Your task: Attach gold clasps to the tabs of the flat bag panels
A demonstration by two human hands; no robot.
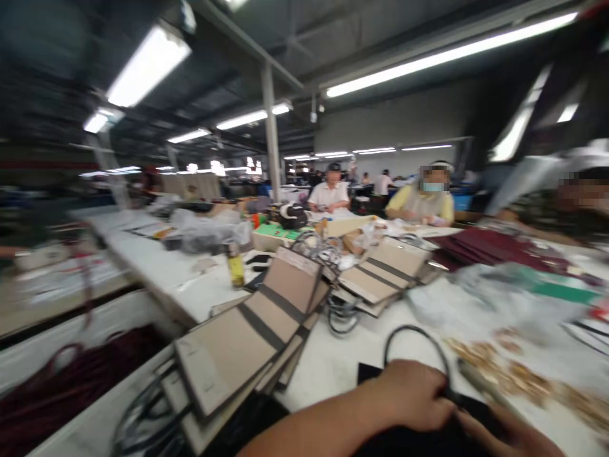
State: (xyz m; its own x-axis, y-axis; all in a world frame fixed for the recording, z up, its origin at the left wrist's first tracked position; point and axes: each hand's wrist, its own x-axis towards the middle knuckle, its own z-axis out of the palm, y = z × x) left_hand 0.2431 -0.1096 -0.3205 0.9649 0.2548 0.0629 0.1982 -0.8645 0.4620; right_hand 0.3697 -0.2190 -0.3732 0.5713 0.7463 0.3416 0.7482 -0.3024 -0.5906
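Black, soft-looking flat piece [409, 443] with a thin, dark, arched cord handle [413, 328]: lies at the near edge of the white worktable [328, 368], low and right of centre, partly hidden by the hands and cut off by the lower border. Left hand [416, 393] curled over it at the foot of the handle, fingers bent in, apparently pinching the black piece there; blur hides exactly which layer. Right hand [504, 431] just beside, partly out of view, fingers pointing in toward the left; cannot tell whether they pinch or merely rest. Judgement on handling: steady with the left close to the handle's foot, work with the right from the side, let the arch stand clear so the cord neither twists nor gets trapped. Looking down squarely would help; the view is smeared. To the right, near the right hand, a scatter of small gold-coloured metal pieces [528, 379]; a sweeping sleeve could catch them. Left, a leaning stack of beige rectangular panels with dark crossbands [214, 362], best not nudged by the left forearm. Beyond, rumpled clear plastic sheeting [461, 295] and a pile of dark-red flat sheets [495, 251].
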